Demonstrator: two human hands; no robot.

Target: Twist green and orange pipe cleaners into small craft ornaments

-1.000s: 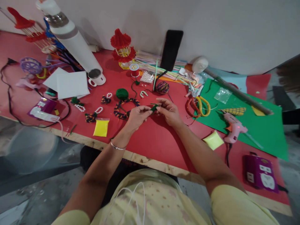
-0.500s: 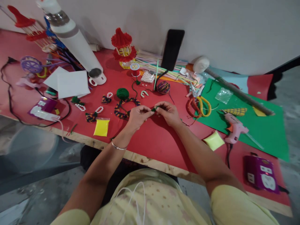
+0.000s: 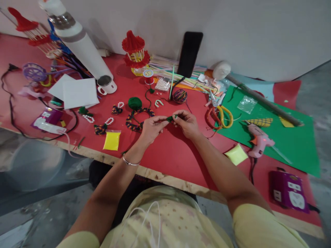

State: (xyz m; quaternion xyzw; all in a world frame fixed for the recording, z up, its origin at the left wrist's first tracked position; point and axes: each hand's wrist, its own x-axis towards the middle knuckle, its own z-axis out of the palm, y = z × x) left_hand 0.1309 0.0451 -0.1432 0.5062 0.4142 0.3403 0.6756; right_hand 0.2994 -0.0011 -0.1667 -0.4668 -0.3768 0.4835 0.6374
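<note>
Between my two hands is a small piece of dark green yarn (image 3: 169,119), pinched from both sides above the red tabletop. My left hand (image 3: 153,128) has thumb and fingers closed on its left end. From the other side my right hand (image 3: 186,123) grips it with the fingertips. Much of the yarn is hidden by the fingers. A braided multicolour yarn ring (image 3: 131,121) lies just left of my left hand. Behind it sits a green yarn ball (image 3: 134,103), and a multicolour yarn ball (image 3: 180,96) rests beyond my right hand.
Scissors (image 3: 219,115) and a pink glue gun (image 3: 260,140) lie to the right, near a green sheet (image 3: 292,148). A mug (image 3: 106,85), a yellow packet (image 3: 112,140) and beaded yarn pieces (image 3: 100,128) are at left. A phone (image 3: 190,53) leans on the wall.
Both hands stay in nearly the same place. The fingers have shifted slightly on the green yarn, and a bit more of it shows at my right fingertips.
</note>
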